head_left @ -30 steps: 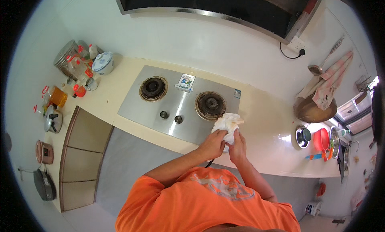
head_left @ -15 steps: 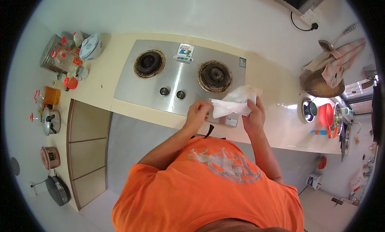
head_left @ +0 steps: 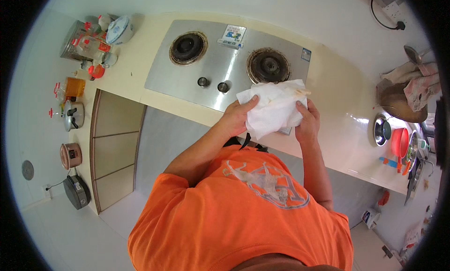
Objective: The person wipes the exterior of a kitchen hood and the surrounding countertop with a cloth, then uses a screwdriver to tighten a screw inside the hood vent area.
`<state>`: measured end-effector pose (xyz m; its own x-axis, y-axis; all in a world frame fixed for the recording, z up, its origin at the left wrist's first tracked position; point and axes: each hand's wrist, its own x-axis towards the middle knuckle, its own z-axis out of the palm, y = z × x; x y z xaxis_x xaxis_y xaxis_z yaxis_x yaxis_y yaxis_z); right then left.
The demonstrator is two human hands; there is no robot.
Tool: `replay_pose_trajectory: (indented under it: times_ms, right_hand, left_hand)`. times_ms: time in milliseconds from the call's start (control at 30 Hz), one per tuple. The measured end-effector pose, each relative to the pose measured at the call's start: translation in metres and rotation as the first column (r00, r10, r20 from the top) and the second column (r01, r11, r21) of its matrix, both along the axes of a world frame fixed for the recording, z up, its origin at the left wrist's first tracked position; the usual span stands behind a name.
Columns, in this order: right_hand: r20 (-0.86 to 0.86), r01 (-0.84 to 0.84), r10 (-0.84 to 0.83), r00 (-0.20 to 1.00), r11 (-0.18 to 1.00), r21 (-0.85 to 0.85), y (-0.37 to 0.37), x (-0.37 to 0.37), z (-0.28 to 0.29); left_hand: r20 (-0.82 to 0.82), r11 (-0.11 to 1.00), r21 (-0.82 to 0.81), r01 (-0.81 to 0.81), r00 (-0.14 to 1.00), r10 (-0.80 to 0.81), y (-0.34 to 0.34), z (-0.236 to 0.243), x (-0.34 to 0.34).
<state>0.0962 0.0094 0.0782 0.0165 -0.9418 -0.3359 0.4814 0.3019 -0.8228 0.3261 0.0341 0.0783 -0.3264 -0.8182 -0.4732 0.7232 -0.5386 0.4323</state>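
Note:
A white cloth (head_left: 274, 107) is spread between both my hands above the front right corner of a steel two-burner gas stove (head_left: 220, 72). My left hand (head_left: 238, 115) grips the cloth's left edge with the thumb on top. Gripping its right edge is my right hand (head_left: 307, 123). The cloth hides the stove's front right corner. The right burner (head_left: 268, 66) lies just beyond the cloth. Two knobs (head_left: 213, 84) sit to the left of my left hand.
Jars, bottles and a bowl (head_left: 93, 39) crowd the counter's far left end. Pots (head_left: 71, 115) stand along the left counter. At the right are a wooden board with cloths (head_left: 405, 95), a sink (head_left: 383, 129) and a red bowl (head_left: 400, 142). A cream counter (head_left: 337, 107) surrounds the stove.
The bunched cloth has been pulled open between my hands and now hangs wider. The view has shifted so the stove sits higher and nearer.

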Motion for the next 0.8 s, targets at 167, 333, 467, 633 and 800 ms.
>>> replay_pose_trajectory:
  times_ms: [167, 333, 467, 633, 800]
  right_hand:
    - [0.045, -0.002, -0.002, 0.999, 0.997, 0.073, 0.002, 0.0, -0.01]
    - [0.061, 0.022, -0.028, 0.998, 0.996, 0.085, -0.005, 0.026, -0.005]
    - [-0.02, 0.004, -0.002, 1.0, 0.995, 0.095, -0.009, 0.048, -0.024]
    - [-0.064, 0.1, -0.092, 0.994, 0.985, 0.138, -0.032, 0.111, 0.002]
    - [-0.034, 0.14, -0.138, 0.99, 0.987, 0.082, -0.045, 0.141, 0.004]
  left_hand:
    - [0.098, 1.0, 0.003, -0.006, 0.995, 0.005, 0.007, 0.005, 0.007]
    - [-0.048, 1.0, -0.021, -0.018, 0.999, 0.017, 0.003, 0.005, 0.031]
    - [-0.194, 0.997, -0.078, 0.002, 0.981, -0.017, -0.008, 0.0, 0.063]
    - [-0.198, 0.998, -0.032, -0.054, 0.979, 0.046, -0.027, 0.012, 0.108]
    - [-0.256, 0.994, -0.114, -0.002, 0.966, -0.027, -0.062, 0.029, 0.156]
